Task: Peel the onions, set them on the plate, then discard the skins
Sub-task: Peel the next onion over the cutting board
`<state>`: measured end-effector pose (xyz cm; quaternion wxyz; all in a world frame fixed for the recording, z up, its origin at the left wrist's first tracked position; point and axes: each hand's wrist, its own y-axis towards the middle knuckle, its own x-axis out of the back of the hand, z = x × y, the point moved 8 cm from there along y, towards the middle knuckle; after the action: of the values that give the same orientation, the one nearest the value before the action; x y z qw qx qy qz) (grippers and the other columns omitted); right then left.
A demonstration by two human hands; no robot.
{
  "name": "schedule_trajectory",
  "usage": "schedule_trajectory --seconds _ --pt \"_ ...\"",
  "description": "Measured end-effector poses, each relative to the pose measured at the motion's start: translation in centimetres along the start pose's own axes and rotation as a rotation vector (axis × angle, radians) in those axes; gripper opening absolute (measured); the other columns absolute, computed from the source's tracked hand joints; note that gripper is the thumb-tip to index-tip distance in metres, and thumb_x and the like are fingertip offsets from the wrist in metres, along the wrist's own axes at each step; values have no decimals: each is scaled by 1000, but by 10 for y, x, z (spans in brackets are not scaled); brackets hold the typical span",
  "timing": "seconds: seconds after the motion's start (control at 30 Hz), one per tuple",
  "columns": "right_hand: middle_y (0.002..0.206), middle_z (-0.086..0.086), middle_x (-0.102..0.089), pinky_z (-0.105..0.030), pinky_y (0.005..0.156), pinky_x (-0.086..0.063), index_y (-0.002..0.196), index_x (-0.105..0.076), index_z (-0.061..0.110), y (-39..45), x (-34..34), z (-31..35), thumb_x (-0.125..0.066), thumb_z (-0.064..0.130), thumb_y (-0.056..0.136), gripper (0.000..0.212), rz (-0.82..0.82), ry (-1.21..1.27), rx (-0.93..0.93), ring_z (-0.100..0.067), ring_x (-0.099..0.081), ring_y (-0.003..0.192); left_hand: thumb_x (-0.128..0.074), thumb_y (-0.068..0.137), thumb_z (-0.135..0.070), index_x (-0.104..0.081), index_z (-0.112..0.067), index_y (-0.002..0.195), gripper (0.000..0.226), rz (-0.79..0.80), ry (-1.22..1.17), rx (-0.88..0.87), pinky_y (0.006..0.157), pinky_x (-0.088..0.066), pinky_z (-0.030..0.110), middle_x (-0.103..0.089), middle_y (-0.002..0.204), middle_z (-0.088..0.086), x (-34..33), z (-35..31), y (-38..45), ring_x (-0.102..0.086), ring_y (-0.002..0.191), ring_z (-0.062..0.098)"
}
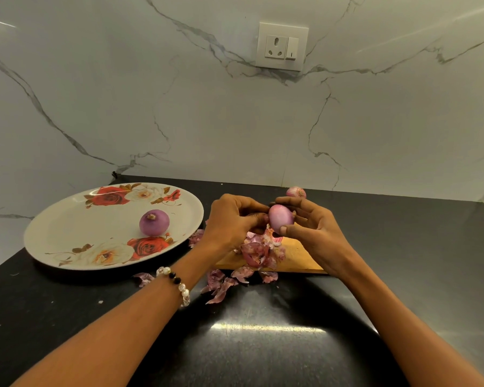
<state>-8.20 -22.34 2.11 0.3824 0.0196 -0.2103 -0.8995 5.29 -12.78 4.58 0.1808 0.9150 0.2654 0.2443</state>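
A pink peeled-looking onion (280,219) is held above the wooden board (296,256). My right hand (312,227) grips it between thumb and fingers. My left hand (234,219) pinches at its left end, fingers curled. One purple peeled onion (154,222) sits on the white rose-patterned plate (67,236) at the left. Another onion (296,192) lies on the counter behind my hands, partly hidden. Loose papery skins (259,254) are heaped on the board and scattered on the counter in front of it.
The black counter (403,261) runs to a marble wall with a socket (282,46). A stray skin piece (143,277) lies near the plate's front rim. A beaded bracelet is on my left wrist.
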Motion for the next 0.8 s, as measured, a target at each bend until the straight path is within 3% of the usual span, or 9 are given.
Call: schedule_trajectory --seconds 0.1,0.27,0.53,0.67,0.8 --pt "120 -2 -67 -48 97 -52 118 -67 22 0 -2 -3 -88 21 65 58 15 41 -36 -30 -62 116 -70 85 -13 -73 -12 104 19 -20 45 -35 75 -54 13 -72 95 -1 -1 -3 -2 -67 83 5" --pt "115 4 -66 -46 92 -56 119 -65 18 -1 -4 0 -85 16 64 58 -3 -32 -15 -26 -64 110 -66 88 -12 -73 -13 104 17 -18 69 -36 85 -54 22 -72 99 0 -3 0 0 -66 91 9" --pt "118 6 -66 -40 82 -57 122 -65 17 -3 -6 4 -84 8 63 62 54 -8 -3 -27 -62 112 -59 91 -1 -70 -19 90 21 30 -140 133 71 -54 16 -69 87 -7 -5 11 -1 -66 82 8" --pt "124 1 -64 -48 88 -57 126 -62 16 -3 -7 4 -82 -2 66 66 86 10 2 -28 -59 118 -53 93 3 -71 -14 88 25 48 -273 247 69 -57 23 -70 86 3 -7 15 -3 -66 75 14" --pt "122 0 -66 -38 92 -56 126 -61 17 -2 -3 5 -79 -16 66 71 68 -97 22 -21 -61 117 -51 95 -3 -71 -16 91 24 -17 -137 198 74 -56 25 -71 93 1 2 17 0 -66 81 12"
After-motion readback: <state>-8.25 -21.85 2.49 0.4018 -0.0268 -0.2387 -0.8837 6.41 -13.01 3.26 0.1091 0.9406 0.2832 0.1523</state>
